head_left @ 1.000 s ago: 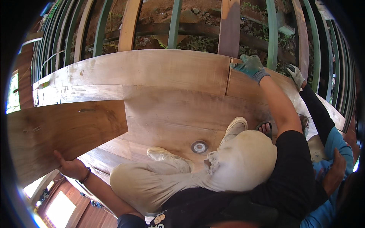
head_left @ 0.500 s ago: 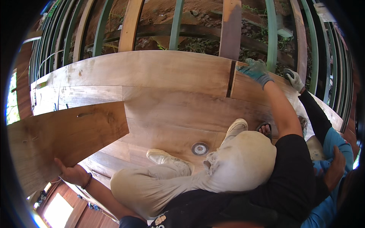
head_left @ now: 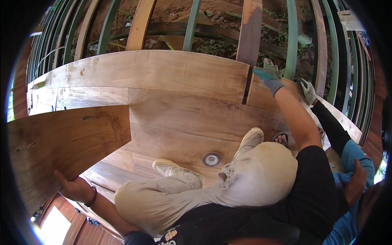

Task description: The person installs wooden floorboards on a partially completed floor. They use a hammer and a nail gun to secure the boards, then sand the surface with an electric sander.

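Observation:
At the left, a wide brown wooden board [head_left: 77, 139] is lifted and tilted above the floor. My bare left hand [head_left: 77, 188], with a beaded bracelet at its wrist, grips its near edge, thumb on the upper face; the fingers beneath are mostly hidden. Reaching far to the right, my right hand [head_left: 268, 74] wears a grey-and-teal work glove. Its fingers curl over the outer edge of a floor plank [head_left: 265, 94], beside a dark gap [head_left: 247, 85]. Left of that gap lies a long, pale floor plank [head_left: 183, 73].
A co-worker's gloved hand [head_left: 308, 90] rests on the plank edge right of mine. Beyond the planks, green and brown joists [head_left: 190, 24] span open ground with soil and stones. A round abrasive disc [head_left: 212, 159] lies on the boards near my shoes [head_left: 251, 139].
The view has shifted slightly. My left hand still holds the board and my right glove stays at the plank's edge, its fingers slightly changed. The co-worker's hand remains near the edge.

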Demonstrator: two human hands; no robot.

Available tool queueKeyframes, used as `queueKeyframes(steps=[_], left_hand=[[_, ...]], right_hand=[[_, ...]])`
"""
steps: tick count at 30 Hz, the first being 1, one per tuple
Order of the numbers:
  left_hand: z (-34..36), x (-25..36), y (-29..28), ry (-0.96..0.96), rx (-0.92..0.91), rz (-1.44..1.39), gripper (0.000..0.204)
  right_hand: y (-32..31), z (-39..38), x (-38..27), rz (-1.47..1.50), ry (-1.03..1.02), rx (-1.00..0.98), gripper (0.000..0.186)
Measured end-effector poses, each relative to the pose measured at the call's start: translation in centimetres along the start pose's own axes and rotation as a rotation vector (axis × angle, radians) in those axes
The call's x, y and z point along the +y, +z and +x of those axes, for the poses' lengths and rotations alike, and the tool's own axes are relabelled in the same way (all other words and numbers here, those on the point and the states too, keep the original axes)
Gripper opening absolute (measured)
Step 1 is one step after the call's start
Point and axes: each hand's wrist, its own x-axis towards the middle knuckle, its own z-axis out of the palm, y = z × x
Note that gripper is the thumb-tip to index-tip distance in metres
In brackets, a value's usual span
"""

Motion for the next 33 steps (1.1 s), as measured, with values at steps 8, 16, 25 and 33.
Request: queueKeyframes(steps=[8, 16, 25, 33], left_hand=[[1.0, 1.0, 0.2, 0.289, -0.070, 0.409, 0.048], [4.2, 0.3, -1.4, 0.453, -0.296, 0.395, 0.046], [11.4, 7.0, -5.7, -0.599, -0.657, -0.692, 0.035], [20.9, 12.1, -14.5, -0.326, -1.008, -0.359, 0.041]], right_hand=[[-0.6, -2.0, -0.4, -0.040, -0.045, 0.012, 0.099], [-3.6, -16.3, -8.0, -0.115, -0.082, 0.266, 0.079], [-8.6, -49.1, 5.8, 0.379, -0.273, -0.569, 0.053], [-20.4, -79.3, 18.1, 0.837, -0.075, -0.423, 0.034]])
